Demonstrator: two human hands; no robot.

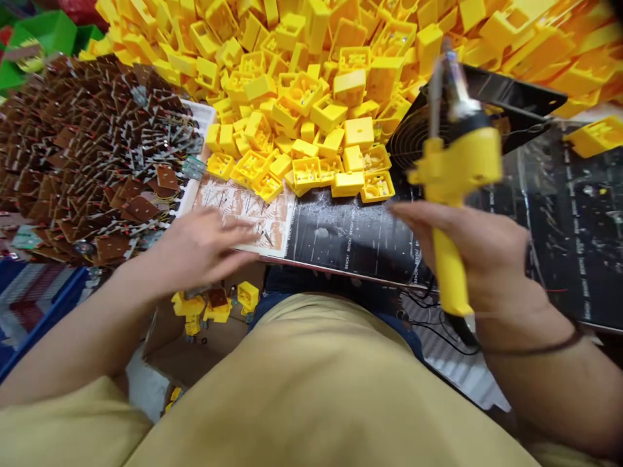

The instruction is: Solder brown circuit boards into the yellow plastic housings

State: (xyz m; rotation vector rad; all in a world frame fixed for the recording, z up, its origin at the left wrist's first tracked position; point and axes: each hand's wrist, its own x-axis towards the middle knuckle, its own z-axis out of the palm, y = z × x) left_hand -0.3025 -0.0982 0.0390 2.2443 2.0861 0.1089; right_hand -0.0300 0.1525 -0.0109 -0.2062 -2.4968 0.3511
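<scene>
My right hand (491, 259) is wrapped round the handle of a yellow soldering gun (450, 259), its metal tip pointing up and away from me. The gun is a little blurred. Over the table's front edge, my left hand (209, 243) has its fingers stretched out and nothing visible in it, beside a printed paper sheet (243, 201). Several small yellow plastic housings (306, 170) with parts inside lie just beyond the hands. To the left of them is a big heap of brown circuit boards (92, 155) with wires.
A large pile of yellow housings (292, 58) fills the back. Behind the gun stands a black fan (413, 130). Below my left arm, a cardboard box (180, 344) holds yellow pieces (247, 296). Black cables (438, 321) hang at the table's front. Green bins (46, 29) stand far left.
</scene>
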